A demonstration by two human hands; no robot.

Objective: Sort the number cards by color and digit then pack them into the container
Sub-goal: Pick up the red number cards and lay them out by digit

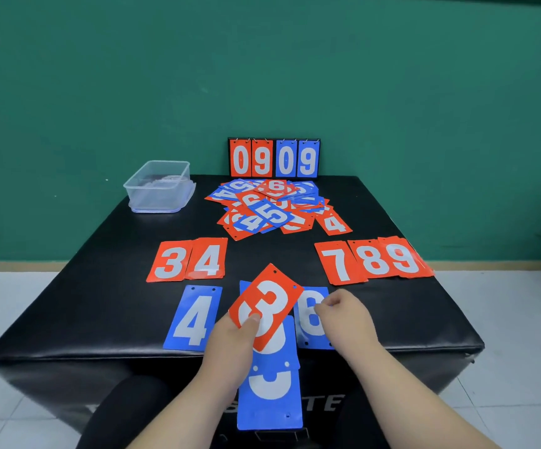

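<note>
Head view. Item: red 3 card, pinched in left hand, raised over blue row. Right hand curled beside blue 6 card; grip unclear. Handling: carry left, lay squarely on red 3 pile. Container at far left of desk.

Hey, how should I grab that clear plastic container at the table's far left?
Probably from above: span the clear container across its shorter width, gripping the outer walls under the rim. It stands upright, open-topped, apart from the card pile.
</note>
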